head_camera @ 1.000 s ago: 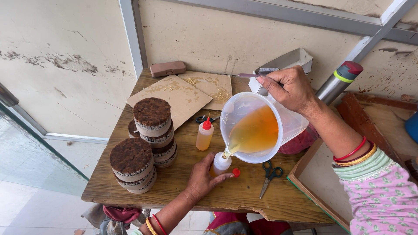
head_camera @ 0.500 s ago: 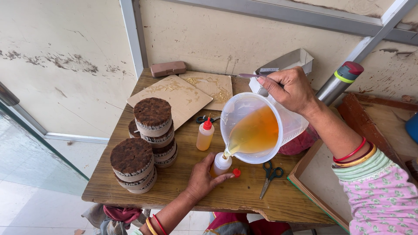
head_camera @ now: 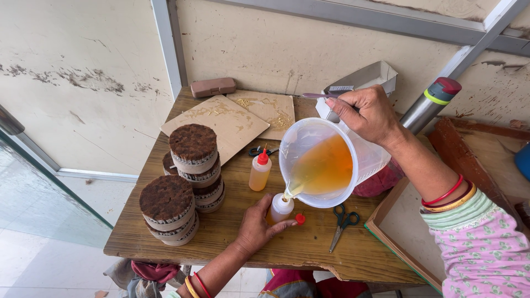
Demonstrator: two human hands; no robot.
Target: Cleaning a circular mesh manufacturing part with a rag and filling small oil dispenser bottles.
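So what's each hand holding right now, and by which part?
The right hand grips the clear jug of amber liquid by its handle and rim, tilted. The left hand wraps the lower body of the small squeeze bottle standing on the table.

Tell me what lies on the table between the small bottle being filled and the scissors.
In the head view, a loose red cap lies on the wooden table between the small bottle, steadied by the left hand, and the scissors.

Worn wooden counter (head_camera: 232, 243) against a scuffed wall.
On it lie stacked round brown discs (head_camera: 192, 148), two cardboard sheets (head_camera: 221, 124), a red-capped squeeze bottle (head_camera: 259, 171), scissors (head_camera: 343, 223) and a loose red cap (head_camera: 300, 219).
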